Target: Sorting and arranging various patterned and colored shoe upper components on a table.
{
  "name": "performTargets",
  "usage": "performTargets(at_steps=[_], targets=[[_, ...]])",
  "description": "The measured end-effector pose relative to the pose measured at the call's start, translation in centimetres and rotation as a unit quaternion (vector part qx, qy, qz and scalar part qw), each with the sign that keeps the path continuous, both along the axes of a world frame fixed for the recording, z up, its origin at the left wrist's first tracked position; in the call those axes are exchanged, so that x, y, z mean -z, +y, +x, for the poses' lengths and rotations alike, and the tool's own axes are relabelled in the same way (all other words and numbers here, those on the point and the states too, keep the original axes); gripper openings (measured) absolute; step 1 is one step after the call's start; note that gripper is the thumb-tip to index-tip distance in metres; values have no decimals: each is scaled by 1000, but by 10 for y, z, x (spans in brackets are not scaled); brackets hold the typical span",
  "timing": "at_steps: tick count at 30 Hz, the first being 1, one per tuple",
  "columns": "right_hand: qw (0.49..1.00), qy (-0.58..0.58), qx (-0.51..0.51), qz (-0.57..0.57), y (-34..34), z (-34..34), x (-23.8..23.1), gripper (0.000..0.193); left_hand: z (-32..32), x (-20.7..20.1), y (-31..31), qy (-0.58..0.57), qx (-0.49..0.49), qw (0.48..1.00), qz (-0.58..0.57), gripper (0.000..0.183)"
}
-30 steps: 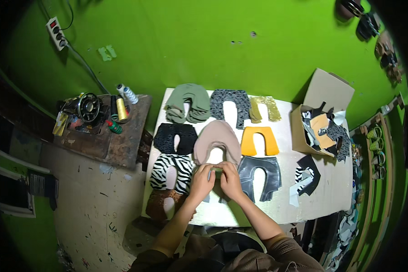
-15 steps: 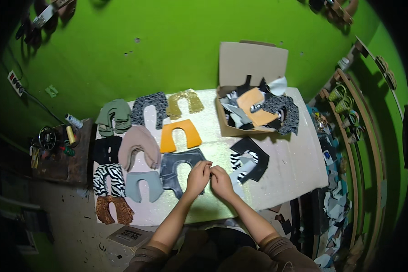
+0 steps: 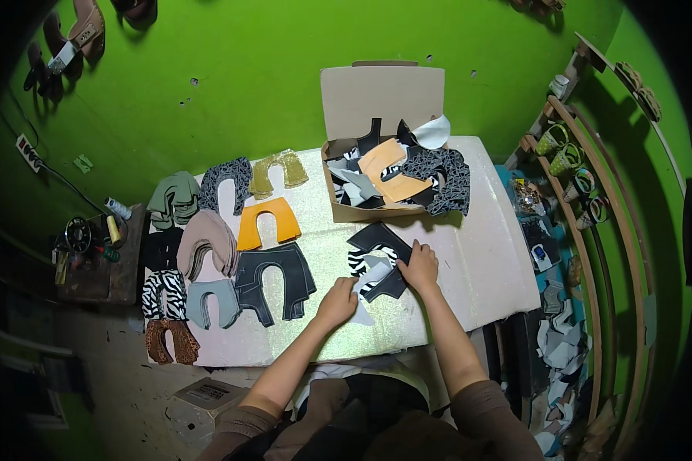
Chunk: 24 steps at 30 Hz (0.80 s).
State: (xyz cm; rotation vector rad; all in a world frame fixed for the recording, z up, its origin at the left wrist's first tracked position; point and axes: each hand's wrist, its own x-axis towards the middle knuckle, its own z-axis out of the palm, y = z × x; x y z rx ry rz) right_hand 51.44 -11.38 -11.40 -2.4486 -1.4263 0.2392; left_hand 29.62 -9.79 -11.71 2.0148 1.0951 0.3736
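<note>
Just right of the table's middle lies a small loose pile of cut pieces. My right hand has its thumb and fingers closed on the right edge of a black U-shaped piece. At the pile's lower left, my left hand pinches a light grey piece; its fingertips are partly hidden. Between them shows a zebra-striped piece, partly covered by the grey one. Left of my left hand rests a stack of black U-shaped pieces.
Sorted stacks fill the table's left side, among them orange, pink and leopard-print pieces. An open cardboard box of mixed pieces stands at the back. A small side table with thread is left; a wooden rack is right.
My hands have parted from in front of me and gone to the loose pile on the right, the right one onto the black piece, the left onto the grey. The whole view has shifted.
</note>
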Motion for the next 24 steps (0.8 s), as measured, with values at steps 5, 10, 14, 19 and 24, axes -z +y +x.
performTargets(at_steps=[5, 10, 14, 19, 24], targets=[[999, 25, -39, -16, 2, -3, -10, 44, -3, -11, -5, 9, 6, 995, -97, 34], [960, 257, -50, 98, 5, -5, -34, 23, -13, -4, -3, -46, -58, 996, -58, 34], [897, 390, -128, 166, 5, -9, -72, 22, -16, -19, 10, -122, -135, 983, -8, 47], [868, 410, -236, 152, 6, -21, -126, 22, -33, -55, 31, -236, -174, 955, 43, 68], [825, 478, -267, 140, 16, -39, -119, 26, -44, -76, 24, -345, -162, 911, -158, 29]])
